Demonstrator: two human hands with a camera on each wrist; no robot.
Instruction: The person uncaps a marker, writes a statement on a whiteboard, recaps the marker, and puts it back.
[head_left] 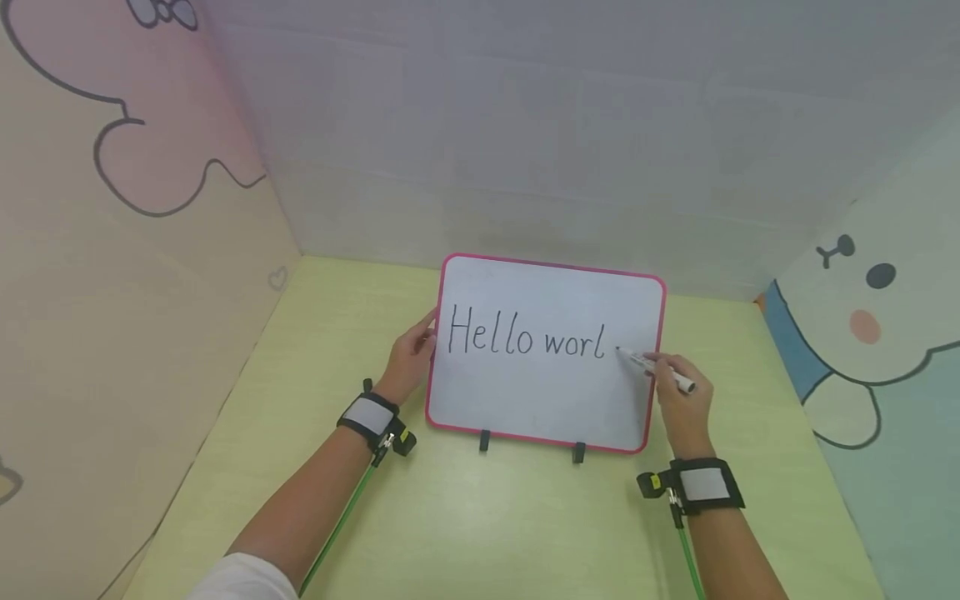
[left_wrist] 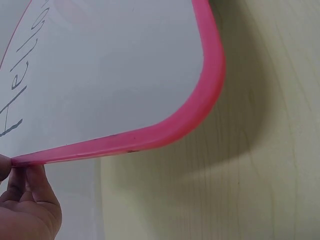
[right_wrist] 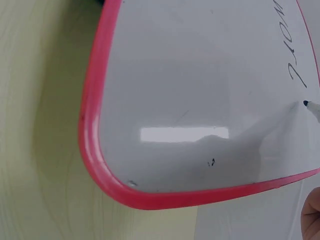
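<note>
A whiteboard (head_left: pixel 525 400) with a pink frame stands tilted back on the table, "Hello worl" written across it in black. My left hand (head_left: pixel 408 358) pinches its left edge; in the left wrist view the thumb and fingers (left_wrist: pixel 37 182) grip the pink rim from both sides. At the right edge, my right hand (head_left: pixel 684 400) holds a white marker (head_left: pixel 637 360) in a writing grip. Its black tip is at the board's surface just right of the "l". In the right wrist view the marker (right_wrist: pixel 314 107) shows only its tip end, and a little of the hand (right_wrist: pixel 311 215) appears at the edge.
Two black stand feet (head_left: pixel 483 442) jut from under the board's lower edge onto the pale yellow table (head_left: pixel 480 533). A grey-white wall (head_left: pixel 525 150) rises behind, with cartoon-painted panels left and right. Green cables (head_left: pixel 337 533) run from both wrist cameras.
</note>
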